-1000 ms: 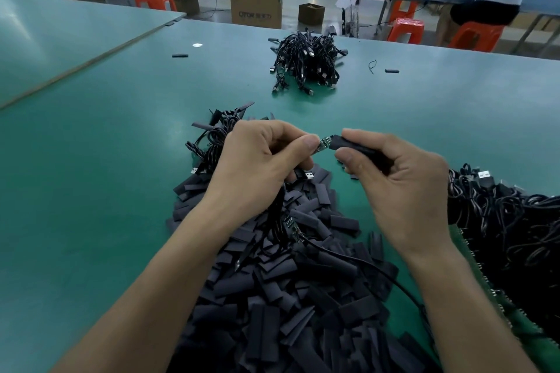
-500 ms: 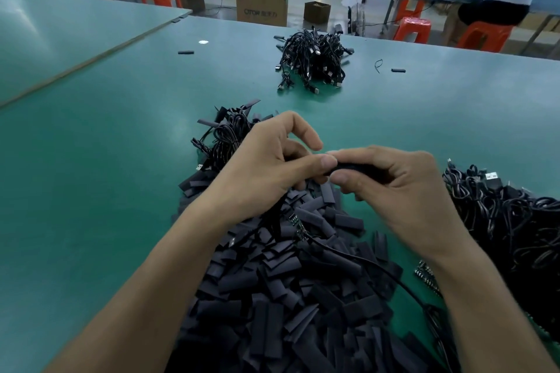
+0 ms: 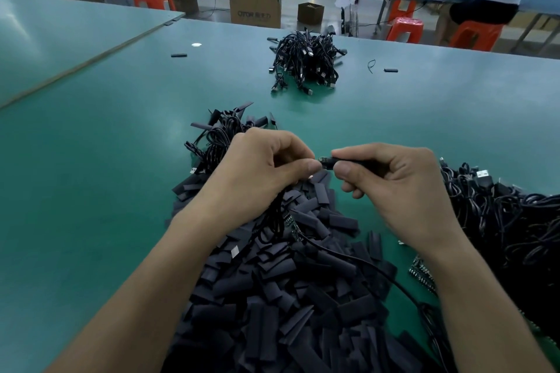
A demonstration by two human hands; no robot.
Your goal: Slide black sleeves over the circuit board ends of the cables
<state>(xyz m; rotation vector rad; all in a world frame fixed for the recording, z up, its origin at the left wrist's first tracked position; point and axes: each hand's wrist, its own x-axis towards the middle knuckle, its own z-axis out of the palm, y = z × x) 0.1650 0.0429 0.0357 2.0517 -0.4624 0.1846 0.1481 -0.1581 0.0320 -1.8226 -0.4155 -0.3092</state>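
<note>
Over a big heap of loose black sleeves, my two hands meet at one cable end. My right hand pinches a black sleeve between thumb and forefinger. My left hand pinches the tip that sticks out of the sleeve's left end; its other fingers curl round a bundle of black cables hanging below it. A bare circuit board end shows under my left wrist. The held cable trails down to the right across the sleeves.
A tangle of black cables lies at the right, with circuit board ends at its edge. Another cable pile sits far back on the green table. Two stray sleeves lie beyond. Cardboard boxes, orange stools and a seated person are behind the table.
The circuit board end that showed between my hands a second ago is now almost wholly inside the sleeve. My hands closed together, then eased slightly apart.
</note>
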